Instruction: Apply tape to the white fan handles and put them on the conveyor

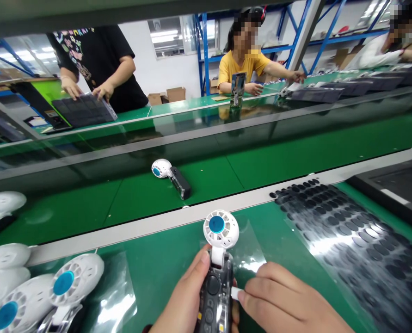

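Note:
My left hand (184,296) is wrapped round the dark, partly clear handle of a small handheld fan (221,229). The fan's white round head, with a blue centre, points up and away from me. Between the thumb and fingers of my right hand (285,296) is a small white piece (236,293), its end touching the right side of the handle. What kind of piece it is I cannot make out. Some fingers of my left hand are hidden behind the handle.
More white fans (63,282) are piled at the lower left. One fan (180,182) lies on the green belt (219,171). To the right is a clear sheet of black round stickers (351,231) beside a black tray (400,194). Co-workers (98,69) are across the belt.

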### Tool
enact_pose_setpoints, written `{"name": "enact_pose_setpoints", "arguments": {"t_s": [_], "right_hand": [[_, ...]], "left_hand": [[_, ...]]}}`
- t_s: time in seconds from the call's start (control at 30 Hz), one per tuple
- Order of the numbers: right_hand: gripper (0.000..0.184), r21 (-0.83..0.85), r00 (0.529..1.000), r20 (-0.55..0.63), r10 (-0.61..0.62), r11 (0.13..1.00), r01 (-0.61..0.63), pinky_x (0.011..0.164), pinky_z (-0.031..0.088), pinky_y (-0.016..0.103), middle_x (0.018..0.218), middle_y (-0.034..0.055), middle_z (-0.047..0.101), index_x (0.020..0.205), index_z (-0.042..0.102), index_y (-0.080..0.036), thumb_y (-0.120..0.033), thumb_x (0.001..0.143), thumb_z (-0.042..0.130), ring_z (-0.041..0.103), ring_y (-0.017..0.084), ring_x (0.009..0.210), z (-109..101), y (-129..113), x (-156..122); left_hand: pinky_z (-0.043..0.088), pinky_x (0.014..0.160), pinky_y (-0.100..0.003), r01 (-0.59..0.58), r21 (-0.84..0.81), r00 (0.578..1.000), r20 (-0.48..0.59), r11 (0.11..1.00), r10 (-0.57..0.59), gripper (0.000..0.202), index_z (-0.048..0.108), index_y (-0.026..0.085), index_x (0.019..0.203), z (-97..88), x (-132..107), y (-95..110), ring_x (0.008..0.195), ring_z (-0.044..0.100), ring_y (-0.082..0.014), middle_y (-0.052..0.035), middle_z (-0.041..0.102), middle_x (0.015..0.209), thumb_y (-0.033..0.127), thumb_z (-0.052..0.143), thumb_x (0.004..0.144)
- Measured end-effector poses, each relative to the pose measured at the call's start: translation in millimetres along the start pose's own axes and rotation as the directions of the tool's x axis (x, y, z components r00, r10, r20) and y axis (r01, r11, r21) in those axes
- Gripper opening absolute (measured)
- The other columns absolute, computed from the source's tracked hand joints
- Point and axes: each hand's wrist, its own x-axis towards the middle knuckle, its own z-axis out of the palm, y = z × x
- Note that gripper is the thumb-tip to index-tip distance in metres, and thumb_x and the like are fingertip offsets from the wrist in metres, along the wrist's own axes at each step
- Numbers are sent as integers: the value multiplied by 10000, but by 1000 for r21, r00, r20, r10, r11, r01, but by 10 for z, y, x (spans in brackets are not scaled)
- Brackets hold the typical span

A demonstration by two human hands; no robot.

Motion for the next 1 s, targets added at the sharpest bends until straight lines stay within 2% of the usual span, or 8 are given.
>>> {"name": "enact_pose_setpoints", "arguments": {"t_s": [0.07,0.17,0.3,0.37,0.53,0.73,0.87,1.0], "right_hand": [[186,24,996,-89,8,1000,-6,560,450,249,708,24,615,820,592,-143,-112,891,422,495,146,647,46,-2,-3],[262,47,977,-211,1,999,10,543,442,242,690,28,618,794,597,-136,-139,919,367,489,141,625,110,7,-9],[297,27,978,-207,-26,999,32,565,448,249,696,41,622,797,604,-133,-159,930,340,494,154,646,119,8,-14],[310,38,982,-188,-10,999,18,576,450,247,701,41,623,813,605,-141,-182,937,324,492,155,655,84,-8,-8],[322,16,981,-191,-32,999,36,553,436,249,706,40,624,815,602,-151,-172,939,306,483,157,641,5,-69,7],[294,-8,983,-176,-48,999,47,559,420,255,718,39,619,820,582,-158,-173,936,312,469,159,653,50,-102,-17],[244,-3,969,-230,-88,996,89,549,416,269,726,59,631,841,595,-147,-143,914,362,465,171,647,86,-94,-19],[219,59,975,-209,-77,994,91,551,413,275,723,55,634,822,601,-168,-126,889,397,475,176,642,68,-105,4]], "left_hand": [[498,631,-345,-10,22,998,-65,1000,12,693,301,122,1273,62,-70,37,750,653,-270,-96,696,727,470,562,734],[488,493,-286,-12,-12,998,-54,1000,11,655,208,141,1307,173,-149,101,621,648,-229,-66,673,659,421,500,792],[396,343,-202,11,-46,1000,2,999,-11,533,-16,164,1329,310,-215,178,379,568,-143,-1,618,548,324,259,902],[387,340,-193,4,-27,1000,3,1000,-4,527,-31,150,1327,346,-239,197,376,570,-141,8,605,526,315,242,907],[402,357,-214,-60,38,998,35,997,59,528,-70,228,1331,331,-296,181,425,600,-154,4,620,605,333,228,908],[433,404,-220,-99,151,995,34,984,95,576,21,272,1331,294,-387,192,444,584,-144,49,557,527,402,341,869],[460,447,-253,-153,188,988,54,970,145,658,55,246,1318,299,-417,193,426,557,-142,52,554,487,488,406,817],[424,400,-249,-186,187,982,46,965,181,730,35,211,1313,275,-436,190,415,557,-158,61,536,480,514,440,787]]}}
